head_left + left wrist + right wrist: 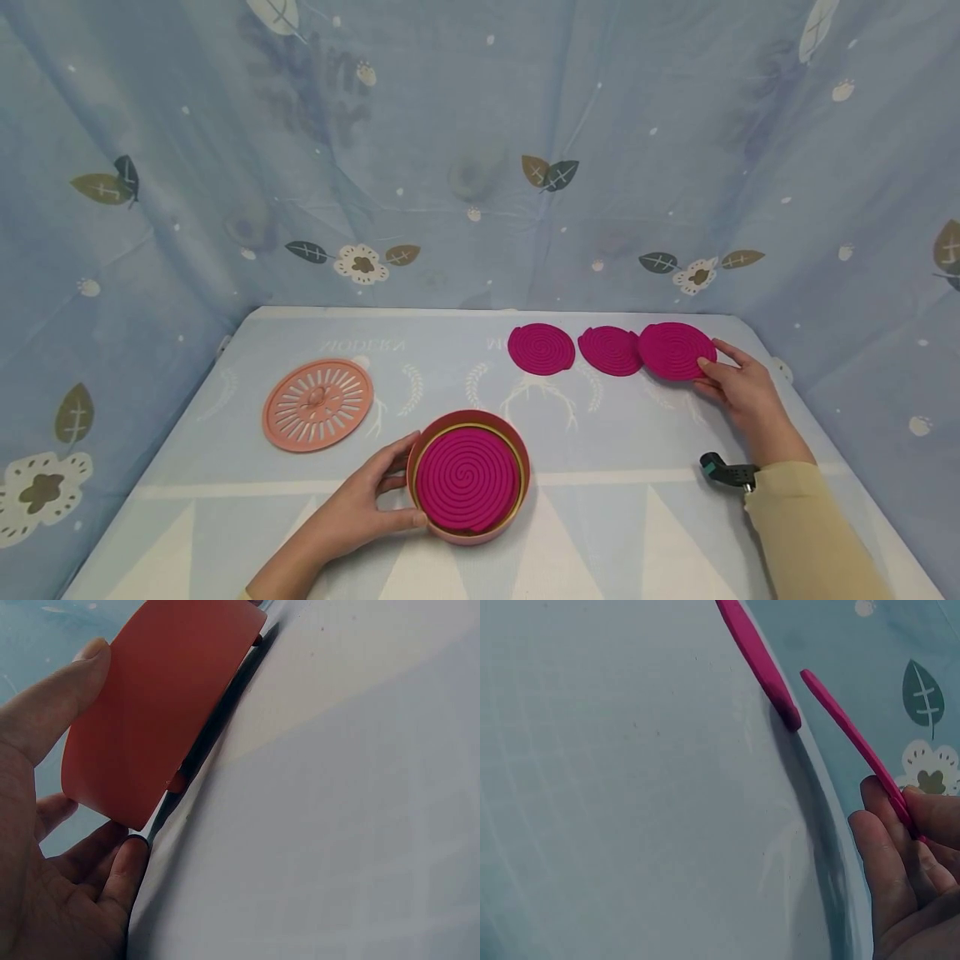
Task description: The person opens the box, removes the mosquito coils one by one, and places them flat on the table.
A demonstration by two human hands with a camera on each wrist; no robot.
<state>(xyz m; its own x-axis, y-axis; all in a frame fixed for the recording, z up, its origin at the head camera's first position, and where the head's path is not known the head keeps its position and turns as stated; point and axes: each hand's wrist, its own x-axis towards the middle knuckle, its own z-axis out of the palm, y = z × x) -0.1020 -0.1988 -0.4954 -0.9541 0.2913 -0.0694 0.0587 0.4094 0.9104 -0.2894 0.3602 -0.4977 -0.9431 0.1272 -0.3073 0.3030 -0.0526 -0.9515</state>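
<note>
My right hand [746, 396] pinches a magenta mosquito coil [677, 352] by its right edge, thumb on top and fingers beneath. The right wrist view shows this coil [855, 742] edge-on, raised off the table. Its left side overlaps another magenta coil [609, 351] in the head view. My left hand [367, 504] grips the left side of a round pink coil box [522, 492], thumb near the front and fingers behind. Inside the box lies a magenta coil [467, 479], flat within a gold-coloured inner rim. In the left wrist view the box's outer wall [165, 690] shows, with small red feet below.
A round pink slotted lid [318, 406] with a central knob lies on the table at the left. One more magenta coil [542, 349] lies near the back edge. Patterned blue cloth [480, 167] hangs round the table [600, 517]. A black wrist device [727, 472] juts from the right sleeve.
</note>
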